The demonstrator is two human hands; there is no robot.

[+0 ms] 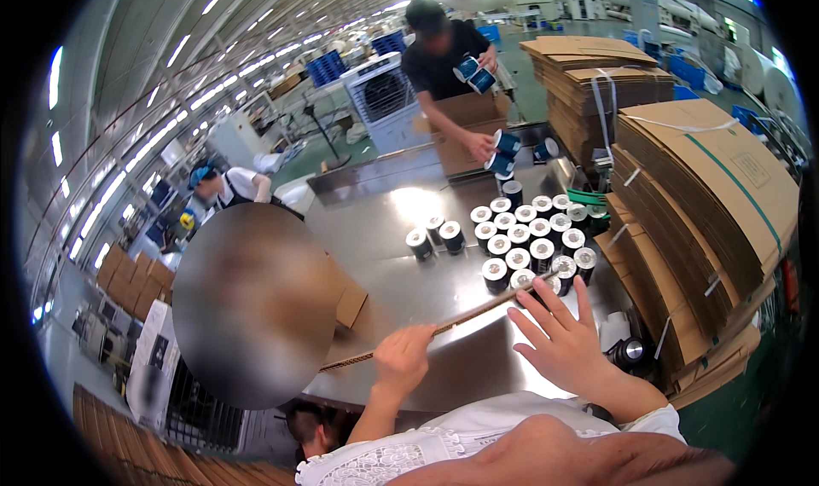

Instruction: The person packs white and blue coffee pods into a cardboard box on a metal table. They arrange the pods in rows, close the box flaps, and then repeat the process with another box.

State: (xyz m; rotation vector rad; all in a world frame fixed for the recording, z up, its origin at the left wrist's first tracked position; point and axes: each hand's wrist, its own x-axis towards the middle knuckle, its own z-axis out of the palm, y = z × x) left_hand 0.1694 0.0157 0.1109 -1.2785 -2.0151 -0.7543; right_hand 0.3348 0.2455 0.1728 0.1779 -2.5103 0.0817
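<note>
My left hand (403,362) is closed around the edge of a flat piece of corrugated cardboard (478,312), seen almost edge-on as a thin brown strip. It slants from the lower left up toward a cluster of canisters. At its right end my right hand (559,341) is open with fingers spread, the fingertips at or very near the cardboard. Several dark canisters with pale round tops (518,258) stand just beyond that hand on the shiny metal table (375,256). Three more canisters (435,237) stand apart to the left.
Across the table a person (444,77) holds blue canisters in both hands above an open carton (469,136). Tall stacks of flattened cartons (682,196) flank the table's right side. A blurred patch (256,307) hides the near left, beside a brown carton flap (351,307).
</note>
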